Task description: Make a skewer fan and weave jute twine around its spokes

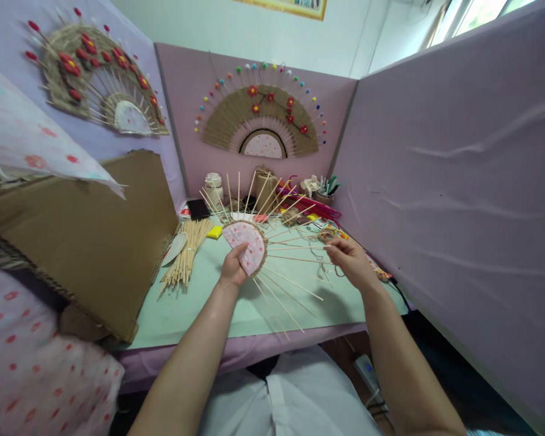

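Observation:
My left hand (236, 264) grips a half-round fan base (249, 239) covered in pink dotted cloth, with the thumb on its face. A brown twine-like edging runs along its curved rim. Thin wooden sticks (290, 283) spread out from that rim like rays, upward, rightward and down. At the right, my right hand (347, 260) is closed in a pinch at the outer end of one stick. A strand of twine (339, 270) loops just below those fingers; whether they hold it too is hidden.
A bundle of sticks (187, 251) lies left on the green tabletop (186, 315), near a yellow block (215, 232). Behind stand a white jar (214, 191) and a twine spool (266, 192). Cardboard (82, 236) walls the left side. Finished fans (227, 121) hang on the partitions.

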`<action>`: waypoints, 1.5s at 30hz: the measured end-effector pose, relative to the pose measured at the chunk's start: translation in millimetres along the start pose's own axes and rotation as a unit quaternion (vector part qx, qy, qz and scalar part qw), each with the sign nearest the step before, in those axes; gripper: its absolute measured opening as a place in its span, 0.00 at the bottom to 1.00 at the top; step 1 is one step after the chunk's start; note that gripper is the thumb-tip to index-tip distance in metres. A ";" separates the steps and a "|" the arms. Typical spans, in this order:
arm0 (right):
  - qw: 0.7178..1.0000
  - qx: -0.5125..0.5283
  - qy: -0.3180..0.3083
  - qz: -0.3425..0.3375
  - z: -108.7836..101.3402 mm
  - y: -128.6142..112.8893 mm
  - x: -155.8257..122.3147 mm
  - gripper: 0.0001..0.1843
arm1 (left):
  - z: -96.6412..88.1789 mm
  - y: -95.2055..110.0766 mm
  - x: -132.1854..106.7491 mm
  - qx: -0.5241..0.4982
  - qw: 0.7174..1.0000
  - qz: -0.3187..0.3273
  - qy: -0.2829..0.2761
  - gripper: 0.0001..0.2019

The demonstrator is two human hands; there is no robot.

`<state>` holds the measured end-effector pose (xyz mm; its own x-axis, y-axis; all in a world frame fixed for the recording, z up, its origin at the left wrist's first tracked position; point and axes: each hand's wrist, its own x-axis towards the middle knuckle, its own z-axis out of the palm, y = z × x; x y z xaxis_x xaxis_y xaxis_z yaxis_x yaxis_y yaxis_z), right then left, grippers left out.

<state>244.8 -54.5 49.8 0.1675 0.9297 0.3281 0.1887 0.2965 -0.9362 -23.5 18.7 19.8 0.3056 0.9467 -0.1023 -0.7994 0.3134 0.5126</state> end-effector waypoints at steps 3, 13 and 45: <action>0.997 -0.048 -0.051 0.041 19.6 15.2 -8.7 0.14 | 0.3 2.8 0.9 -0.018 0.999 0.022 0.017 0.19; 0.947 -0.179 -0.258 -0.060 101.7 20.7 -48.7 0.11 | 0.2 3.2 -1.3 -0.049 0.995 0.036 -0.082 0.17; 0.965 -0.104 -0.240 0.035 74.6 24.9 -47.6 0.13 | -1.1 5.3 1.2 -0.071 0.995 0.066 0.005 0.20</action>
<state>169.4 -75.1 1.5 -0.2720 0.9544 0.1230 0.3911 0.2264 -0.8920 -27.9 21.7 21.4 0.1886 0.9808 -0.0507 -0.8979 0.1931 0.3957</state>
